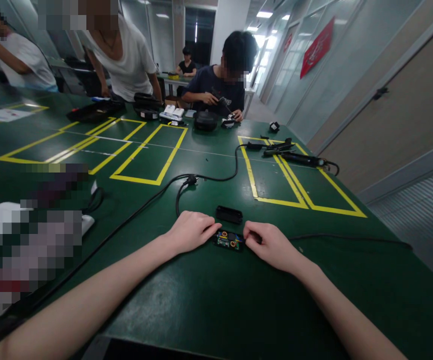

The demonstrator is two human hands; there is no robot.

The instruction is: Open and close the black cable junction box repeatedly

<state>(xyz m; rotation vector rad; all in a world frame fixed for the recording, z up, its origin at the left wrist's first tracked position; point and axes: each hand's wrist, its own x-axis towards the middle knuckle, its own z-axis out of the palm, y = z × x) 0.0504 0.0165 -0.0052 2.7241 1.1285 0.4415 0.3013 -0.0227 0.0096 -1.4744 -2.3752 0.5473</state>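
Observation:
An opened power adapter (pixel 227 243) lies on the green table in front of me, its circuit board with ring-shaped coils facing up. Its black cover (pixel 229 215), hollow side up, rests just beyond it. My left hand (pixel 191 232) grips the adapter's left end, thumb along the edge and fingers pressed together. At the opposite end, the curled fingers of my right hand (pixel 269 244) pinch the case where a black cable (pixel 347 236) leads away to the right. Both hands partly cover the case ends, so the exact finger contact is hidden.
A power plug (pixel 191 180) and a long black cord (pixel 141 202) cross the table to my left. Yellow tape rectangles (pixel 282 202) mark the surface. Black tool-like parts (pixel 282 148) lie at the far right. Several people stand or sit beyond, one handling parts (pixel 228 121).

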